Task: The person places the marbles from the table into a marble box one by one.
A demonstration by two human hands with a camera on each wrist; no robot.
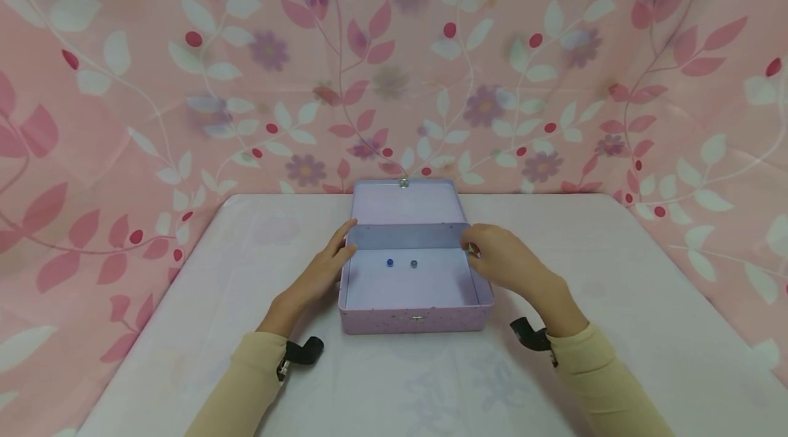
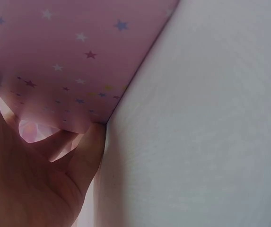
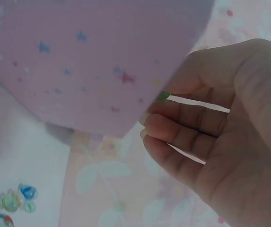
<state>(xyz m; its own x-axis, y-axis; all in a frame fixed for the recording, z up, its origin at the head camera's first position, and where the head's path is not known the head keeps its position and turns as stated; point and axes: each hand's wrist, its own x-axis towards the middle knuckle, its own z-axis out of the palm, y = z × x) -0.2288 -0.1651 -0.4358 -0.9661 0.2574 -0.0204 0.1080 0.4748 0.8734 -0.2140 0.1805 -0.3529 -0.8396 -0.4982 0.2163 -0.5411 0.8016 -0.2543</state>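
Note:
A purple tin box (image 1: 416,321) with a star pattern stands on the table, its lid (image 1: 406,201) raised at the back. Inside lie a blue marble (image 1: 390,262) and a greyish marble (image 1: 414,264). My left hand (image 1: 320,269) holds the box by its left side; the left wrist view shows the fingers (image 2: 90,142) around a corner. Over the right rim, towards the back, my right hand (image 1: 507,256) pinches a small green marble (image 3: 163,95) between thumb and forefinger. Most of that marble is hidden by the fingers and the box.
Several coloured glass marbles (image 3: 10,201) lie on a white surface in the right wrist view; the head view does not show them. The white-covered table (image 1: 265,239) extends on both sides of the box. A pink floral cloth (image 1: 394,81) hangs behind.

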